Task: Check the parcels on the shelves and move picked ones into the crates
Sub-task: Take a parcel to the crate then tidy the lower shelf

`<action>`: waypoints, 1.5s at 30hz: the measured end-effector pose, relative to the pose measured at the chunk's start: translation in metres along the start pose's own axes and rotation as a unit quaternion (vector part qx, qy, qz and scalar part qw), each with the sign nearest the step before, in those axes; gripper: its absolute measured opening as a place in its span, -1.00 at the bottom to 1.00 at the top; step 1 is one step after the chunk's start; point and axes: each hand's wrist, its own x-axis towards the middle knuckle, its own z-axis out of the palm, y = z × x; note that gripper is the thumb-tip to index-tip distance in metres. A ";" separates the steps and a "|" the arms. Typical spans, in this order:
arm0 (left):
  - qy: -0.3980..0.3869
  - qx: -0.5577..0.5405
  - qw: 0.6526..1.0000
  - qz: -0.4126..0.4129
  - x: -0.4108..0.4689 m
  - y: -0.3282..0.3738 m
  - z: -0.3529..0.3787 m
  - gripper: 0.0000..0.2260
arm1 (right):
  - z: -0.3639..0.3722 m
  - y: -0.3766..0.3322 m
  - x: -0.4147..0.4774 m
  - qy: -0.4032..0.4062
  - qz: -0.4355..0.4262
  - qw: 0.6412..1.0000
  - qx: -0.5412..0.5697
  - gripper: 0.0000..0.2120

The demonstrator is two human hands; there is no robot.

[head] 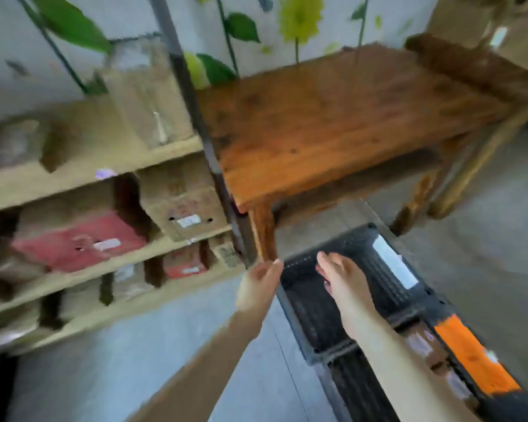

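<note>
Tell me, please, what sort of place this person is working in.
Probably a small parcel storeroom or depot: wooden shelves hold labelled cardboard boxes and a red parcel, black plastic crates sit on the concrete floor, and a worn wooden table stands beside the shelves.

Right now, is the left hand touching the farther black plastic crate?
Cannot tell. The head view puts the left hand beside the farther black plastic crate at its corner, but blur hides any contact or gap.
</note>
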 end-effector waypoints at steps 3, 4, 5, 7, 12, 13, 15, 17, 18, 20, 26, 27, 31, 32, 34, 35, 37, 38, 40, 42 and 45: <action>0.058 -0.054 0.996 0.051 -0.029 0.045 -0.114 -0.79 | 0.098 -0.052 -0.039 -0.094 -0.065 0.992 -0.044 -0.60; 0.075 -0.069 0.992 0.071 -0.036 0.055 -0.153 -0.79 | 0.133 -0.067 -0.053 -0.117 -0.077 0.989 -0.051 -0.59; 0.090 -0.087 0.988 0.085 -0.044 0.061 -0.192 -0.81 | 0.167 -0.079 -0.066 -0.136 -0.086 0.986 -0.052 -0.61; 0.126 -0.122 0.980 0.093 -0.058 0.069 -0.268 -0.78 | 0.234 -0.097 -0.093 -0.165 -0.102 0.980 -0.047 -0.71; 0.203 -0.162 0.959 0.115 -0.076 0.069 -0.411 -0.83 | 0.368 -0.120 -0.151 -0.234 -0.133 0.963 -0.027 -0.83; 0.217 -0.161 0.955 0.119 -0.075 0.070 -0.429 -0.85 | 0.387 -0.121 -0.156 -0.237 -0.138 0.961 -0.037 -0.81; 0.233 -0.170 0.949 0.126 -0.066 0.073 -0.458 -0.89 | 0.417 -0.123 -0.160 -0.226 -0.150 0.960 -0.070 -0.76; 0.246 -0.160 0.949 0.119 -0.051 0.078 -0.477 -0.88 | 0.440 -0.126 -0.154 -0.213 -0.155 0.960 -0.099 -0.74; 0.252 -0.144 0.950 0.114 -0.040 0.079 -0.485 -0.86 | 0.451 -0.127 -0.147 -0.213 -0.154 0.959 -0.104 -0.73; 0.266 -0.121 0.951 0.105 -0.018 0.083 -0.497 -0.87 | 0.470 -0.134 -0.128 -0.205 -0.156 0.959 -0.121 -0.74; 0.303 -0.039 0.949 0.072 0.052 0.096 -0.509 -0.55 | 0.516 -0.148 -0.044 -0.138 -0.161 0.954 -0.213 -0.66; 0.311 -0.033 0.947 0.066 0.068 0.100 -0.509 -0.53 | 0.525 -0.152 -0.028 -0.137 -0.154 0.952 -0.226 -0.64; 0.348 -0.020 0.935 0.060 0.118 0.114 -0.505 -0.54 | 0.555 -0.157 0.018 -0.142 -0.130 0.941 -0.280 -0.58; 0.360 -0.020 0.931 0.061 0.127 0.117 -0.503 -0.56 | 0.561 -0.158 0.025 -0.143 -0.135 0.937 -0.289 -0.57; 0.381 -0.014 0.922 0.064 0.142 0.122 -0.498 -0.64 | 0.571 -0.156 0.035 -0.150 -0.147 0.927 -0.311 -0.56; 0.386 -0.011 0.920 0.064 0.147 0.124 -0.497 -0.69 | 0.574 -0.155 0.037 -0.158 -0.154 0.920 -0.323 -0.56; 0.388 0.003 0.920 0.050 0.155 0.126 -0.500 -0.74 | 0.577 -0.154 0.039 -0.169 -0.168 0.915 -0.327 -0.56; 0.386 0.010 0.922 0.039 0.157 0.127 -0.504 -0.75 | 0.576 -0.155 0.038 -0.172 -0.170 0.917 -0.317 -0.57; 0.378 0.007 0.925 0.040 0.157 0.128 -0.511 -0.79 | 0.569 -0.159 0.032 -0.182 -0.170 0.929 -0.275 -0.60; 0.376 -0.047 0.921 0.088 0.148 0.129 -0.513 -0.91 | 0.556 -0.165 0.023 -0.191 -0.179 0.943 -0.206 -0.66; 0.335 -0.140 0.921 0.144 0.122 0.128 -0.513 -0.86 | 0.529 -0.168 -0.005 -0.192 -0.224 0.948 -0.119 -0.73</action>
